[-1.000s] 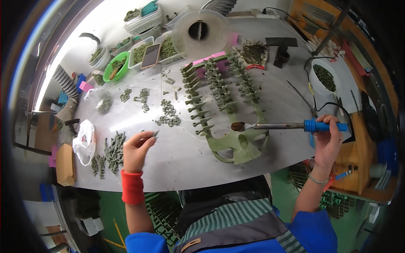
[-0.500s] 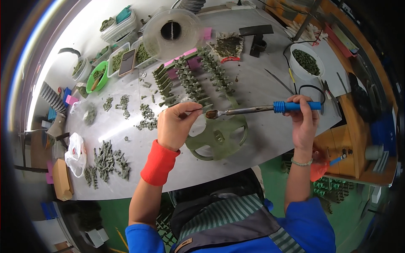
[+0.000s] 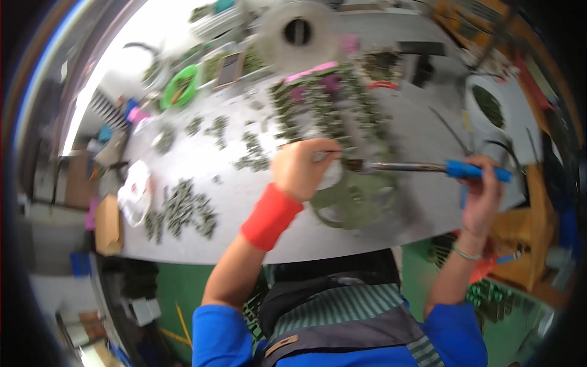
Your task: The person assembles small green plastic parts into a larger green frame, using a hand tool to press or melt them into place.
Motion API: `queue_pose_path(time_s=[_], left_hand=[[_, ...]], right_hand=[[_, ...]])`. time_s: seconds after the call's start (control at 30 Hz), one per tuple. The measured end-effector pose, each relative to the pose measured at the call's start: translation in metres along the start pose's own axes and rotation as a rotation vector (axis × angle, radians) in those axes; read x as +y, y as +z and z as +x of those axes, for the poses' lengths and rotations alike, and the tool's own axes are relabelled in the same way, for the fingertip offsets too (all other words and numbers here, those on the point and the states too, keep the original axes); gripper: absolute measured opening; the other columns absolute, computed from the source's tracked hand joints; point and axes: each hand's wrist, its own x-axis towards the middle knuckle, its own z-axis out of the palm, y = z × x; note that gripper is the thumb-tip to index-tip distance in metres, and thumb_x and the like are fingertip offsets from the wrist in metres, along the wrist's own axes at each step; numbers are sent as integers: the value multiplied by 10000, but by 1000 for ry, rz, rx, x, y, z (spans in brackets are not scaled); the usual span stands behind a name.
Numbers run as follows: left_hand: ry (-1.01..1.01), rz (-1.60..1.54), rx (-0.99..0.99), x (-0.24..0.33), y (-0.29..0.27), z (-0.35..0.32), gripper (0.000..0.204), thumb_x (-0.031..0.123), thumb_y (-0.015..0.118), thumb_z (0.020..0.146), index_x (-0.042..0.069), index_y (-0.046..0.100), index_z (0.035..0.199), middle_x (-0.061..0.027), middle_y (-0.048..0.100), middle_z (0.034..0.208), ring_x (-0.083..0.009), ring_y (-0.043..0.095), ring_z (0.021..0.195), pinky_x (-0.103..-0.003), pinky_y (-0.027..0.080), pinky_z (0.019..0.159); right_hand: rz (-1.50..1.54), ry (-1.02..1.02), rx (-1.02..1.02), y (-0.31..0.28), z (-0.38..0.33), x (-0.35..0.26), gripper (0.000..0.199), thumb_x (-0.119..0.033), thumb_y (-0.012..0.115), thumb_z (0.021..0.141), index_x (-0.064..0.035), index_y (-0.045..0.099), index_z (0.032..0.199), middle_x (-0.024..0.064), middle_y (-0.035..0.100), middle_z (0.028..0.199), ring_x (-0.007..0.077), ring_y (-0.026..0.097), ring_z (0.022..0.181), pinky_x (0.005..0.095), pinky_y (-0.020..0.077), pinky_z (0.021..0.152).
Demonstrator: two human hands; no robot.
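Note:
My right hand [image 3: 483, 192] grips the blue handle of a soldering iron [image 3: 408, 166], whose metal shaft points left. The dark tip is just right of my left hand [image 3: 298, 165], which wears a red wristband. My left fingers pinch a thin, dark piece, too blurred to make out. Below the tip lies a flat green wheel-shaped piece [image 3: 353, 211] with cut-out openings. Beyond my hands, rows of small green pieces stand on stems [image 3: 321, 107], near pink blocks [image 3: 331, 84]. Whether the tip touches the pinched piece I cannot tell.
Loose green pieces [image 3: 188, 208] lie in piles at the left, near a white plastic bag [image 3: 135, 194]. A bright green bowl [image 3: 194, 78], a phone [image 3: 230, 68] and a clear round container [image 3: 269, 37] are farther back. A white bowl [image 3: 474, 101] stands at the right.
The whole view has shifted, with the table's things now farther right and higher, and blurred. My hands keep the same holds, the iron's tip still beside my left fingers.

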Motion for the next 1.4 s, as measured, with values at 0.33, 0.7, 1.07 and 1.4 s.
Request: queue_pose_path(time_s=[0.33,0.7,1.07,1.4], left_hand=[[-489,124,287,-178,-122,-75,232,204,652,848,29,660,1001,-119,692,829,-227,661,721,-318,519,673],[-523,822,260,-220,-114,-124,250,218,654,729,61,561,900,-159,621,905,-368,603,835,-470,494,723],[-462,558,360,-244,-135,-131,154,57,629,786,10,609,931,-174,676,835,-306,666,741,-385,529,676],[-54,-590,27,-20,-47,-53,171,-31,639,828,-2,688,989,-73,660,898,-108,629,789,-227,498,697]], right_hand=[[126,85,15,-11,-1,-9,192,-260,509,938,-74,542,903,46,519,953,111,493,846,217,421,629],[73,71,40,-2,-9,-19,213,-265,511,938,-58,555,912,73,541,958,119,519,834,223,449,620],[106,45,31,7,-11,-31,194,-223,554,922,-33,573,883,99,577,906,133,538,745,249,445,592],[108,43,-8,2,-4,-27,167,-183,545,922,-20,579,902,106,586,917,154,558,811,259,456,612]])
